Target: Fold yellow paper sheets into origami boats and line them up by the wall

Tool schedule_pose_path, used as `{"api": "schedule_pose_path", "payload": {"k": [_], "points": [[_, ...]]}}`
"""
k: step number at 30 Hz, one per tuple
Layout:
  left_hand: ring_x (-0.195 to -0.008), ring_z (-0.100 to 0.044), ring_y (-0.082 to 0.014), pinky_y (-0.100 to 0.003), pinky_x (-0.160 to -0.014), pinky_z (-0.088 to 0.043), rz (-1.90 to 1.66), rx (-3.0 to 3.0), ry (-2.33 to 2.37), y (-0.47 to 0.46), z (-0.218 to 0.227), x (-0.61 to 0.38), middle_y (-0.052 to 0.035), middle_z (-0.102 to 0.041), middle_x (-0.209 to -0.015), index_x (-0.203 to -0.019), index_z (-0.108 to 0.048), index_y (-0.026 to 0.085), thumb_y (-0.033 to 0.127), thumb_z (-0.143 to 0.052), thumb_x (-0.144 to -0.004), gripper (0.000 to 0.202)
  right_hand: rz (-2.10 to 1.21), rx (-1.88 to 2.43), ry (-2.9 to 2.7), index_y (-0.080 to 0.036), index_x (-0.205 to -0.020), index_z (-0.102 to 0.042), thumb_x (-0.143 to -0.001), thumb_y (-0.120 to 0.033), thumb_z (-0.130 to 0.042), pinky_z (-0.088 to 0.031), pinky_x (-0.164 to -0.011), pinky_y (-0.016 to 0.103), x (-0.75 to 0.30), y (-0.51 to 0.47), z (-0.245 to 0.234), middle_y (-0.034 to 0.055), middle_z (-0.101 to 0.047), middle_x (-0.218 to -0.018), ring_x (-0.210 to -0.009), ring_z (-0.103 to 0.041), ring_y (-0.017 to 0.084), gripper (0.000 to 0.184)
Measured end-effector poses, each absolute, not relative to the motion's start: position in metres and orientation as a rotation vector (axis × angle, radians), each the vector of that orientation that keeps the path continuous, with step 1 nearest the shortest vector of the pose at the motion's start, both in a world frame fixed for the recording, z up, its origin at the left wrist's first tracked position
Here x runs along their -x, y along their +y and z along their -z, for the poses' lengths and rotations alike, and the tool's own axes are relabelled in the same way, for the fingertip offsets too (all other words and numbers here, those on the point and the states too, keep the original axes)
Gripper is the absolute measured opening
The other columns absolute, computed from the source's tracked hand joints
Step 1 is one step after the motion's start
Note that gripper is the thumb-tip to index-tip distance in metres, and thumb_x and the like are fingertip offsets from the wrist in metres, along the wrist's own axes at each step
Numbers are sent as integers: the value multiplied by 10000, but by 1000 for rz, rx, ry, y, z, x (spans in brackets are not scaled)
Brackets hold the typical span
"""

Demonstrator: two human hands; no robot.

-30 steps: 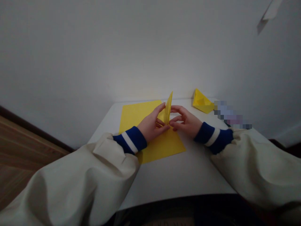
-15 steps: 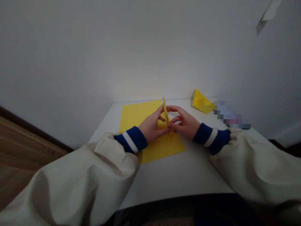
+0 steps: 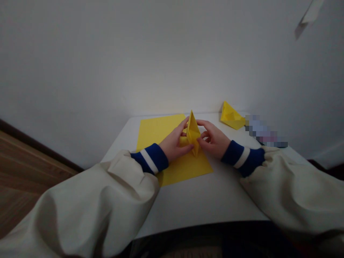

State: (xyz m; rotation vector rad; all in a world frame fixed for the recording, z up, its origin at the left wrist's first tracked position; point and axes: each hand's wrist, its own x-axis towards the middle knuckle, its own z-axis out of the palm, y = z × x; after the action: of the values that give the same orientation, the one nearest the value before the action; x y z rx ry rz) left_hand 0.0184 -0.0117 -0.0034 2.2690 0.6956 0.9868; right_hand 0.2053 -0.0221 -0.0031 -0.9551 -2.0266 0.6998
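Folded paper point(image 3: 193, 135): yellow, held upright between left hand point(image 3: 174, 143) and right hand point(image 3: 214, 140), over the right part of the yellow sheet point(image 3: 154, 130); one point faces up, and the near side is spread into a pocket. Whether its lower tip touches the sheet, I cannot tell.
Left hand: grip closed lightly on the paper's left side, thumb low on the near face.
Right hand: grip closed lightly on the right edge, thumb at the near side, index finger higher and farther back.
Yellow sheet: flat on the white tabletop point(image 3: 209, 197), partly under the left hand.
Paper boat point(image 3: 232, 119): yellow, at the far right of the tabletop, apart from the right hand.
Object at far right point(image 3: 264, 132): just right of the paper boat, too pixelated to name.
Cuffs point(image 3: 150, 159): blue, white-striped.
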Motion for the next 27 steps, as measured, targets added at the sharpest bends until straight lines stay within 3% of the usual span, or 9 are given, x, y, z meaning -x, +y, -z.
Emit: {"api": "schedule_pose_path", "payload": {"k": [7, 13, 21, 27], "points": [[-1162, -486, -220, -429, -1005, -386, -911, -2252, 789, -8, 4, -14, -123, -504, -1264, -1272, -369, 149, 139, -455, -741, 537, -423, 941, -2127, -217, -1225, -461, -681, -81, -466, -529, -602, 268, -208, -20, 3, 111, -502, -1203, -968, -528, 200, 560], [-1155, -494, -216, -426, -1006, -384, -815, -2329, 858, -5, 6, -10, -123, -534, -1238, -1223, -425, 139, 141, -457, -748, 476, -359, 901, -2188, -228, -1151, -537, -707, -59, -408, -530, -744, 333, -215, -15, 8, 96, -536, -1157, -1082, -488, 210, 492], [-1140, -513, -221, -411, -978, -404, -754, -2294, 698, -1, 13, -3, -162, -516, -1243, -1228, -390, 135, 240, -614, -724, 561, -369, 1004, -2221, -162, -1085, -577, -721, -105, -438, -495, -620, 279, -217, -15, 11, 118, -558, -1052, -888, -538, 187, 394], [-1172, -482, -270, -559, -1032, -258, -599, -2551, 861, -2, 8, -1, -144, -521, -1267, -1258, -382, 169, 298, -624, -751, 576, -308, 1093, -2299, -203, -1092, -615, -753, -132, -448, -438, -594, 260, -221, -15, 10, 60, -594, -897, -643, -493, 123, 385]]}}
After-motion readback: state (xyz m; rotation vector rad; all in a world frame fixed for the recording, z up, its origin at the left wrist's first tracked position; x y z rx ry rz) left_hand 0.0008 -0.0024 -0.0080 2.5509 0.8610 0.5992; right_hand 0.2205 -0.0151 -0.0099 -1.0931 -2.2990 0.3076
